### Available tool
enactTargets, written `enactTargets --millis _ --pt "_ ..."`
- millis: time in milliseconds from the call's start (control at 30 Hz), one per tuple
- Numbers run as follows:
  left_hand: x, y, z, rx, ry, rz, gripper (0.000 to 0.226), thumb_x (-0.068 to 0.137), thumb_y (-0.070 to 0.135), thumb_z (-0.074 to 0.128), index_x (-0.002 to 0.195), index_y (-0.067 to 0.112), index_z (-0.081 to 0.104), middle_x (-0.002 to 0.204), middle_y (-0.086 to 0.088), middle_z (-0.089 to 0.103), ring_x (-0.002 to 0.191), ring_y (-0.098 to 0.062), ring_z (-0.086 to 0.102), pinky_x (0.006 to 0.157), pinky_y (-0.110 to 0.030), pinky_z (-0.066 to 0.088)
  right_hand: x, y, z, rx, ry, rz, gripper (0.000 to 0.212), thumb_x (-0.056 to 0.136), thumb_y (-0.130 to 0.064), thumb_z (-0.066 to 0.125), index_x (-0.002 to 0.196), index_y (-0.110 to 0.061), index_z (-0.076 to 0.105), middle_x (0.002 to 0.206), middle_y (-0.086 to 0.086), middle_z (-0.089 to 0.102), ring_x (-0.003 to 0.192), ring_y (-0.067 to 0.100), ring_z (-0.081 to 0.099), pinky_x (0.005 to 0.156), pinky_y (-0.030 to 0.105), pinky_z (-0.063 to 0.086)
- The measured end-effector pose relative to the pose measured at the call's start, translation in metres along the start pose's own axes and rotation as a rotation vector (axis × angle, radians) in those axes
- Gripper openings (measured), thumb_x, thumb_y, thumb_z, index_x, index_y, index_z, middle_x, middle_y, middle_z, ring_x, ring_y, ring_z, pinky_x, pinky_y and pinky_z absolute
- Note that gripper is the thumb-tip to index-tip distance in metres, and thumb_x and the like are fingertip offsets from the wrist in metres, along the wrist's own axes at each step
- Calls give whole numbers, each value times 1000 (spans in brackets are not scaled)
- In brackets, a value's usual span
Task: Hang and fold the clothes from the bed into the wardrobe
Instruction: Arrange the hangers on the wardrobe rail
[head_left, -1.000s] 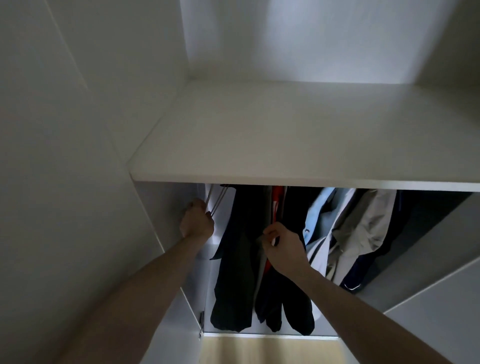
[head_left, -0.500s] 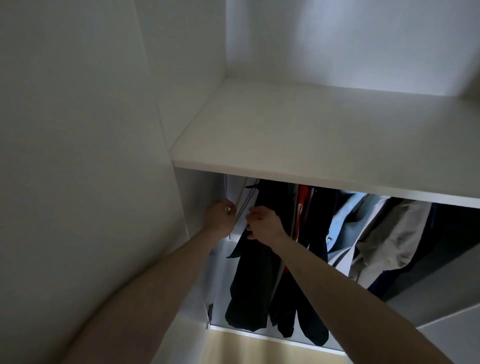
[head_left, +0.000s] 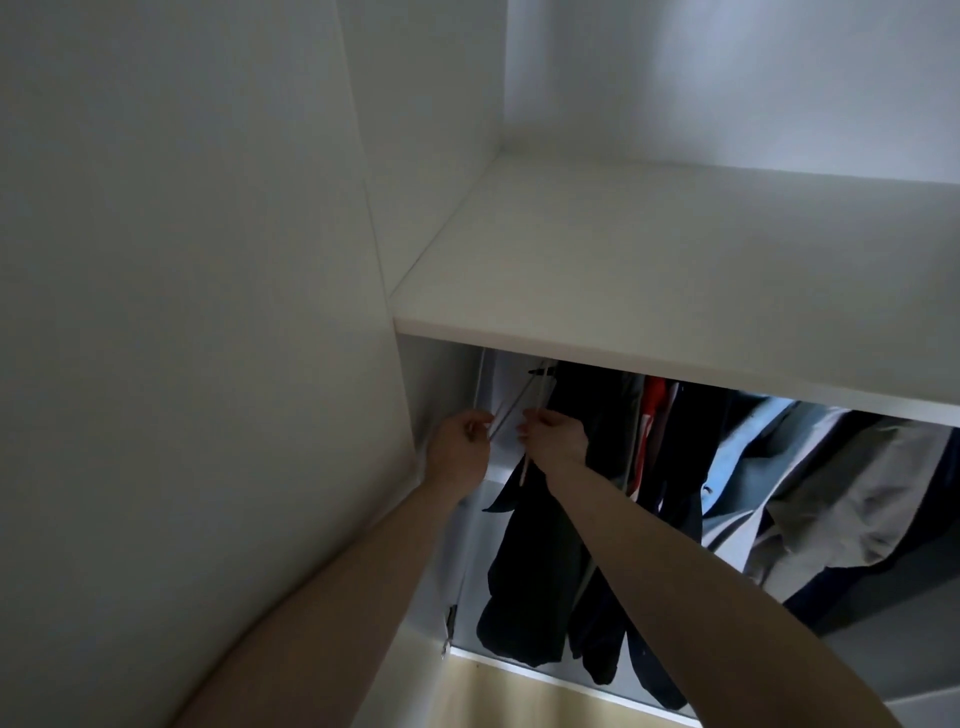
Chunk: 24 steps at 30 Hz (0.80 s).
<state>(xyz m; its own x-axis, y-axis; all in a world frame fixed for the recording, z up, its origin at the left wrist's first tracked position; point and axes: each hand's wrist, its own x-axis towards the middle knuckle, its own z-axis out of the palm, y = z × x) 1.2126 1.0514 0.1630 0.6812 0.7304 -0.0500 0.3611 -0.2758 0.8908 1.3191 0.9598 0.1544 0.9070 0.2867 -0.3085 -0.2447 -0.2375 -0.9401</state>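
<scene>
both hands, left hand (head_left: 460, 452) and right hand (head_left: 556, 439), pinch pale hangers (head_left: 519, 402) beside the wardrobe's left wall (head_left: 441, 384).

Dark clothes (head_left: 524, 561) hanging at wardrobe's (head_left: 649, 291) left end, pale garments (head_left: 831, 488) rightward, under white shelf

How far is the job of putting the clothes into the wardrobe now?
Several garments already hang under the shelf. In hand: the left hand and right hand grip thin hangers at the wardrobe's left end. What remains on the bed cannot be seen.
</scene>
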Motion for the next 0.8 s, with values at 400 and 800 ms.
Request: enactTargets --millis 400,800 --pt "-5 -3 6 13 17 32 18 96 17 61 102 5 72 103 -16 69 94 -33 67 84 -41 56 -48 0 -49 -23 97 -332 32 104 -20 52 88 2 69 70 17 64 60 13 57 55 25 45" --pt "-14 -10 16 70 98 35 22 96 21 63 98 1 72 111 -22 66 104 -38 63 93 -47 53 -117 21 -61 59 134 -339 28 106 -20 54 89 -23 77 55 3 57 51 13 53 51 21 47"
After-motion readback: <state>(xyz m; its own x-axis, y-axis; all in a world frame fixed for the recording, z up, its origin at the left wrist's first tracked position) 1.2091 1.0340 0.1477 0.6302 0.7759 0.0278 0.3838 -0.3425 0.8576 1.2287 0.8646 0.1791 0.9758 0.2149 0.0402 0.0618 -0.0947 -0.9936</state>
